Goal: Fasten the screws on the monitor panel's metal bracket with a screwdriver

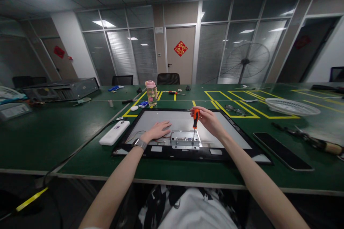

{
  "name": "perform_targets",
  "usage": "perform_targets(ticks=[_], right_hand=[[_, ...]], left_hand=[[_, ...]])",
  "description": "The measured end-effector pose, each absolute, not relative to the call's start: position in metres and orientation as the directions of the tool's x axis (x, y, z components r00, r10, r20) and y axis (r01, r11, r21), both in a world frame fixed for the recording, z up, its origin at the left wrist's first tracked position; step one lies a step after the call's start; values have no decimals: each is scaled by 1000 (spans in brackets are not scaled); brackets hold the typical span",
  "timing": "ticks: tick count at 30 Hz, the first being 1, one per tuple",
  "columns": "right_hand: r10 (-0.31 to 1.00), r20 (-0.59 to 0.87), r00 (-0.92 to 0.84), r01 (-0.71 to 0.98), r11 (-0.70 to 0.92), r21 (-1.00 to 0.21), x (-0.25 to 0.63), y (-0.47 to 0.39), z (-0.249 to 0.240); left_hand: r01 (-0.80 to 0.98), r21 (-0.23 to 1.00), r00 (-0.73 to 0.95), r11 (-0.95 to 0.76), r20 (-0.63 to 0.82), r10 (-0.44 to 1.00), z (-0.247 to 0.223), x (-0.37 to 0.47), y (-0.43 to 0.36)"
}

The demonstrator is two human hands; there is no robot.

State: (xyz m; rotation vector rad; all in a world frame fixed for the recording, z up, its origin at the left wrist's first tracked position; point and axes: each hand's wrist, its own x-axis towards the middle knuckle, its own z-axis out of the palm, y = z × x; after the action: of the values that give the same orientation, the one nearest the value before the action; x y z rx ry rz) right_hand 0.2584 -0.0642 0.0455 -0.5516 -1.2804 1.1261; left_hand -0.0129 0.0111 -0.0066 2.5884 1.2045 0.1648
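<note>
A flat display panel [228,128] with a black frame and pale back lies on the table in front of me. On its near middle part sits a metal bracket [185,139]. My right hand [205,116] grips an orange and black screwdriver [196,118] by its handle, held upright. The shaft points down to the right part of the bracket; the tip is too small to make out. My left hand [159,130] rests flat on the panel left of the bracket, its fingers stretched out. Thin wires [134,134] run near the left wrist.
Left of the panel lies a white power bank [115,133]; to the right, a black phone [282,150]. Behind stand a pink-lidded bottle [152,93] and another screwdriver [176,93]. Glasses [235,110] and a white basket [292,106] are farther right. A cable [83,146] crosses the left side.
</note>
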Motion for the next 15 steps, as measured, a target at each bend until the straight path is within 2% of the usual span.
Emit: perform_targets(ticks=[4,11,15], right_hand=[[883,446,-148,-367,369,-854,258,-65,47],[877,478,-53,-272,448,-852,259,-61,40],[873,479,-96,-335,424,-841,258,-62,42]], left_hand=[[727,302,649,-617,-8,761,-8,-13,13],[729,302,648,-615,-11,762,-8,-14,12],[734,296,642,-611,-10,767,-9,-13,13]])
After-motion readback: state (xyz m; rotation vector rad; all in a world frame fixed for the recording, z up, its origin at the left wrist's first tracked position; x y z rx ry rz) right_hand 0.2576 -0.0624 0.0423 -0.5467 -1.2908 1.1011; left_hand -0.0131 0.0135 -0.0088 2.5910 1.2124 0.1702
